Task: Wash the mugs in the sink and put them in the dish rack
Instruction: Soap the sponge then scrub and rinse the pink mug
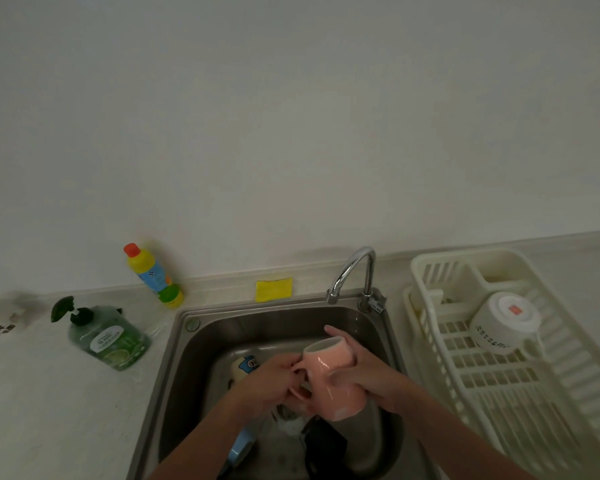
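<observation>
Pink ceramic, a mug (333,379) is held tilted above the middle of a stainless steel sink (201,344), its open mouth turned up and away toward the far side. The right hand (368,372) wraps around the mug's body from the right, fingers curled over the rim area. The left hand (274,382) pinches the mug's handle on its left side.

Low in the sink, under the hands, lie more items: a cream mug with a blue cartoon print (245,367) just left of the left hand, a light blue mug (239,450) nearer, by the left forearm, and a dark object (326,448) that is too dim to identify.

A chrome tap (354,271) arches over the sink's far right corner. On the pale worktop (49,410) to the left stand a green pump bottle of dish soap (110,336) and, further back against the wall, a yellow bottle with an orange cap (155,275). A yellow sponge (274,289) leans on the far ledge behind the sink.

To the right sits a white plastic dish rack (499,393). One white mug (503,322) rests in its far part, lying tilted with its base facing the viewer.
</observation>
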The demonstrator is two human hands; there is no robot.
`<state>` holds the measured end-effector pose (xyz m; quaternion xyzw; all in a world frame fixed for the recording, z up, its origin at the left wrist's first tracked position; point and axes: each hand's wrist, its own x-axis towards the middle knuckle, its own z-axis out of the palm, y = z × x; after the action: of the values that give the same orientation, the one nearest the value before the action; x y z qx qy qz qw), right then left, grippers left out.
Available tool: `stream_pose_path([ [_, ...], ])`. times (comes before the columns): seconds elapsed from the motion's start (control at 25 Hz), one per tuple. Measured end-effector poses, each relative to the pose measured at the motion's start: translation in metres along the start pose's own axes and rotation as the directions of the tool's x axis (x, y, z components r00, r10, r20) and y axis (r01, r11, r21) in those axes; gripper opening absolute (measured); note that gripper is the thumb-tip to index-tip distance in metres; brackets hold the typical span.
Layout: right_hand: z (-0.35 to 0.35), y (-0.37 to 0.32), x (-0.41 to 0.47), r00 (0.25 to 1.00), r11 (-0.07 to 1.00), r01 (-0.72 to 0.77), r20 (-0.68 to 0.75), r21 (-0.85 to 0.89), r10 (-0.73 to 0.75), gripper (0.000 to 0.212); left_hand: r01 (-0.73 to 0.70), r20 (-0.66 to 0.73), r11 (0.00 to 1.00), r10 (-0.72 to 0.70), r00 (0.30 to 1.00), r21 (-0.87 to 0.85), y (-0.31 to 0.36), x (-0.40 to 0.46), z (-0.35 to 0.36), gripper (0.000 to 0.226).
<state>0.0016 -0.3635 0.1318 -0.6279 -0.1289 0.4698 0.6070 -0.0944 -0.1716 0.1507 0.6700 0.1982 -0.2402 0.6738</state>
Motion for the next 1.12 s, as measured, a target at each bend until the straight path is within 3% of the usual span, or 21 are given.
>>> stream_pose_path([
  [0.2,-0.023,-0.015,0.0,0.999,0.988,0.026,0.025,-0.154,-0.022,0.087,-0.014,-0.221,0.999,0.025,0.975,0.052,0.007,0.009,0.02,0.03],
  [0.32,-0.039,-0.021,0.008,1.0,0.952,0.002,0.0,-0.305,-0.002,0.071,0.001,-0.285,0.975,0.063,0.957,0.22,0.004,0.019,0.021,0.036],
  [0.4,-0.051,-0.025,0.016,0.995,0.943,-0.041,-0.103,-0.329,0.007,0.042,-0.036,-0.227,0.891,0.155,0.961,0.453,0.002,0.026,0.016,0.052],
  [0.48,-0.064,-0.029,0.027,0.958,0.935,-0.072,-0.285,-0.347,-0.032,0.027,-0.049,-0.226,0.806,0.224,0.948,0.59,0.0,0.031,0.01,0.065],
  [0.56,-0.077,-0.032,0.042,0.903,0.842,-0.099,-0.403,-0.531,-0.148,0.031,-0.069,-0.269,0.84,0.249,0.93,0.539,0.001,0.033,0.008,0.062],
  [0.68,-0.091,-0.029,0.064,0.864,0.62,-0.16,-0.413,-0.768,-0.288,0.038,-0.1,-0.341,0.878,0.284,0.896,0.468,-0.001,0.038,0.005,0.057],
  [0.76,-0.1,-0.021,0.076,0.843,0.582,-0.219,-0.452,-0.783,-0.291,0.038,-0.091,-0.346,0.897,0.258,0.902,0.432,0.001,0.039,0.005,0.058],
  [0.88,-0.114,-0.008,0.092,0.845,0.515,-0.281,-0.463,-0.81,-0.268,0.036,-0.066,-0.319,0.852,0.264,0.91,0.519,0.006,0.04,0.003,0.068],
  [1.12,-0.117,-0.018,0.092,0.828,0.448,-0.276,-0.447,-0.85,-0.339,0.025,-0.049,-0.316,0.837,0.26,0.912,0.546,0.006,0.046,0.0,0.072],
])
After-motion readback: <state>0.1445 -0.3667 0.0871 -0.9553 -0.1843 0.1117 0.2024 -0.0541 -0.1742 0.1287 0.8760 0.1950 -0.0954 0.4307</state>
